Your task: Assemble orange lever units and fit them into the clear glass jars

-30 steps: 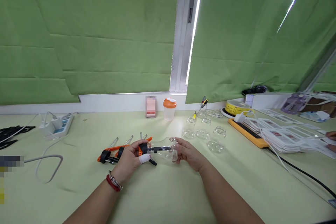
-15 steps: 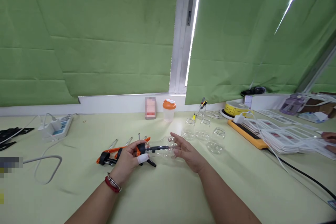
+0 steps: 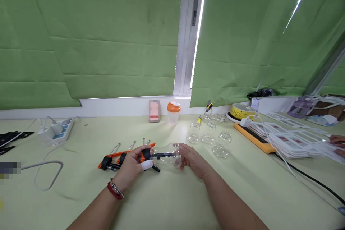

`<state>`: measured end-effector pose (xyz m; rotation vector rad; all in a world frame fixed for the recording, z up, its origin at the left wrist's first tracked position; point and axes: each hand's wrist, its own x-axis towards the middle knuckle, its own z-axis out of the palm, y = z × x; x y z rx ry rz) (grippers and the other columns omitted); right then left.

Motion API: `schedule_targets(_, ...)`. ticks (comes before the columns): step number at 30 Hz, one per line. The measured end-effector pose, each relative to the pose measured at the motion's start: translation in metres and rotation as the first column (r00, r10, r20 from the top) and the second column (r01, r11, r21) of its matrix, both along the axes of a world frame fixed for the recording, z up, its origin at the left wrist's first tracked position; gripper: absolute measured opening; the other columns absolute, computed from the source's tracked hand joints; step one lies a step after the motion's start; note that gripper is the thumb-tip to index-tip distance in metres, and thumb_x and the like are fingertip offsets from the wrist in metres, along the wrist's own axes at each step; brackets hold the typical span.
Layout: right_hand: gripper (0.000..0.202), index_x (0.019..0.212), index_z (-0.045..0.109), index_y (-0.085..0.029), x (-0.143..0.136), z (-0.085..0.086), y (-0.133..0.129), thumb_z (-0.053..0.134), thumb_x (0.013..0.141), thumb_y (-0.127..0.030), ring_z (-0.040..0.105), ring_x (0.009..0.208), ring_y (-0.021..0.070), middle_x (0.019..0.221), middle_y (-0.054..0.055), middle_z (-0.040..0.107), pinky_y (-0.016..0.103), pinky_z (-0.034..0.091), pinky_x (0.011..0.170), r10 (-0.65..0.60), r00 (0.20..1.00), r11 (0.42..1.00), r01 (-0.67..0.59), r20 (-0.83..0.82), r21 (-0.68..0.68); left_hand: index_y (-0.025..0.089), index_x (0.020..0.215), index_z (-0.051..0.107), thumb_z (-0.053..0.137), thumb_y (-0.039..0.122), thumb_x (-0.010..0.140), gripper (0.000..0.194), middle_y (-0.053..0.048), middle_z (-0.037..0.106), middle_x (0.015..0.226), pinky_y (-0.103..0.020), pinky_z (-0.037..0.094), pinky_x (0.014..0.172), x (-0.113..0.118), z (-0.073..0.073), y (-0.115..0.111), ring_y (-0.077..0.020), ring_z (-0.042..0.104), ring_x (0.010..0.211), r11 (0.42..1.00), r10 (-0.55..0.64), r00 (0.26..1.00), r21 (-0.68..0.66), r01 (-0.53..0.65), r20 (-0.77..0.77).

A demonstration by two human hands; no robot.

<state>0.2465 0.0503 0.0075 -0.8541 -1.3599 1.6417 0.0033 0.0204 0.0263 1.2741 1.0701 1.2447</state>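
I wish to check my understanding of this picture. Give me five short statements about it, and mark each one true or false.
1. The left hand holds a black-and-orange top. True.
2. The right hand is well away from the clear bottle. False: the right hand's fingers are on the bottle's wide end.
3. A white wrap is on the left thumb. True.
4. The orange-lidded cup lies on its side. False: the cup stands upright.
5. The orange power strip is to the left of both hands. False: the strip lies to their right.
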Motion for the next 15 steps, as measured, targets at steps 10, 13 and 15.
schedule_targets(10,0.064,0.131,0.047,-0.031,0.0062,0.0087,-0.0069,0.072,0.073,-0.037,0.054,0.099,0.0209,0.132,0.009,0.044,0.033,0.047,0.072,0.023,0.998,0.988,-0.015,-0.051,0.156,0.019,0.106,0.062,0.08,0.024,0.058,0.051,-0.01,0.069,0.106,-0.035,0.053,0.081,-0.0012,0.0005,0.0008,-0.0234,0.063,0.096,1.0,-0.013,1.0,0.016,0.013,0.008)
schedule_targets(13,0.059,0.129,0.049,-0.028,0.0052,0.006,-0.005,0.068,0.075,-0.04,0.059,0.093,0.0221,0.124,0.011,0.049,0.03,0.045,0.065,0.014,0.999,0.992,-0.007,-0.05,0.125,0.019,0.104,0.063,0.081,0.023,0.056,0.051,-0.009,0.069,0.106,-0.036,0.052,0.084,-0.0007,0.001,0.0002,-0.0242,0.062,0.099,1.0,-0.008,1.0,0.011,0.008,0.009)
schedule_targets(15,0.057,0.129,0.049,-0.027,0.0045,0.0036,-0.0036,0.066,0.077,-0.043,0.061,0.09,0.0221,0.12,0.011,0.051,0.028,0.045,0.061,0.008,0.999,0.996,-0.003,-0.05,0.09,0.02,0.103,0.064,0.081,0.023,0.055,0.052,-0.008,0.07,0.107,-0.036,0.052,0.085,-0.0003,0.0008,0.0,-0.025,0.062,0.101,1.0,0.0,1.0,-0.004,0.0,0.006)
